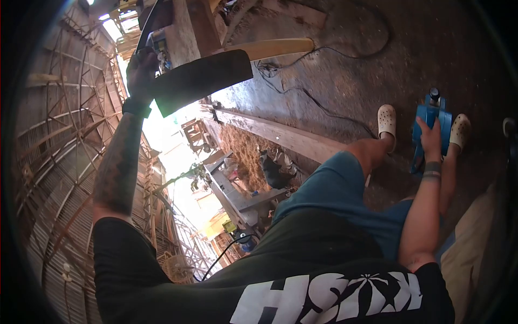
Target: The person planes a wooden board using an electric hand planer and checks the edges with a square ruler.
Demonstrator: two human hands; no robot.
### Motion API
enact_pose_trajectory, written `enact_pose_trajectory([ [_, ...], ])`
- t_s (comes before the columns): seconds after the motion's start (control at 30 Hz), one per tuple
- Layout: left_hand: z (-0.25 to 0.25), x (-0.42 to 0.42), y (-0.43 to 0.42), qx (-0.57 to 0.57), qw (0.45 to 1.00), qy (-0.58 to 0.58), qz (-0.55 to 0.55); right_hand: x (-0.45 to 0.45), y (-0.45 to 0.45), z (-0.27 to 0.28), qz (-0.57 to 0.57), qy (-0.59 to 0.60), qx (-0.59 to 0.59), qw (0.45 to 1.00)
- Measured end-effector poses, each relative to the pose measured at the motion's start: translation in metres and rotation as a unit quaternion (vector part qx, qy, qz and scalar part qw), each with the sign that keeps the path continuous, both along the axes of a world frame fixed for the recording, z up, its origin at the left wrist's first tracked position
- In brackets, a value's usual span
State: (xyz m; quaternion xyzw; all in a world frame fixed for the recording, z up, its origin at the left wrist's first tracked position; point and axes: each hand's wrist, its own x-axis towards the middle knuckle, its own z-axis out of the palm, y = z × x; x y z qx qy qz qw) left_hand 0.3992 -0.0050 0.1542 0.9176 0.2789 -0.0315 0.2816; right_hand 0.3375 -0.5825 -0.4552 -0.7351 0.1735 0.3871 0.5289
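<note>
My left hand (141, 73), dark in shadow at the upper left, is raised with its fingers closed at the near end of a curved wooden board (208, 78). The board's broad face looks dark against the bright opening behind it. On the right, my right hand (430, 137) hangs low and is wrapped round the handle of a blue electric planer (445, 121). A round knob tops the planer, which is held just in front of my right foot.
A black cable (324, 110) snakes over the dark floor. Beside my legs runs a long timber beam (280, 132), with wood shavings (240, 151) and a dark animal (274, 171) beyond it. Another pale curved wooden piece (280, 48) lies behind the board.
</note>
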Motion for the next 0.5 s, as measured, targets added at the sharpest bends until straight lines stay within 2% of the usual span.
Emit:
enact_pose_trajectory([
  [0.1, 0.003, -0.002, 0.005, -0.022, 1.000, 0.002, -0.007, 0.002, 0.003, 0.015, -0.027, 0.014, 0.008, 1.000],
  [0.23, 0.001, -0.006, 0.014, -0.008, 0.998, 0.004, 0.056, 0.011, -0.007, 0.026, -0.051, 0.136, 0.056, 0.988],
  [0.27, -0.002, -0.012, 0.015, 0.002, 0.999, -0.008, 0.037, 0.015, -0.011, 0.028, -0.053, 0.156, 0.068, 0.984],
  [0.3, -0.007, -0.024, 0.029, 0.112, 0.992, -0.015, -0.059, 0.015, -0.010, 0.037, -0.066, 0.121, 0.076, 0.988],
  [0.33, -0.007, -0.030, 0.035, 0.206, 0.962, -0.021, -0.179, 0.015, -0.010, 0.046, -0.079, 0.085, 0.085, 0.990],
  [0.37, -0.008, -0.035, 0.042, 0.306, 0.908, -0.046, -0.284, 0.016, -0.007, 0.068, -0.068, 0.026, 0.089, 0.993],
  [0.43, -0.010, -0.031, 0.025, 0.410, 0.817, -0.051, -0.403, 0.022, -0.007, 0.113, -0.010, -0.091, 0.090, 0.992],
  [0.47, -0.010, -0.028, 0.010, 0.435, 0.808, -0.046, -0.395, 0.029, -0.010, 0.145, 0.040, -0.097, 0.072, 0.992],
  [0.5, -0.010, -0.025, -0.008, 0.352, 0.894, -0.030, -0.274, 0.034, -0.014, 0.169, 0.092, -0.153, 0.066, 0.982],
])
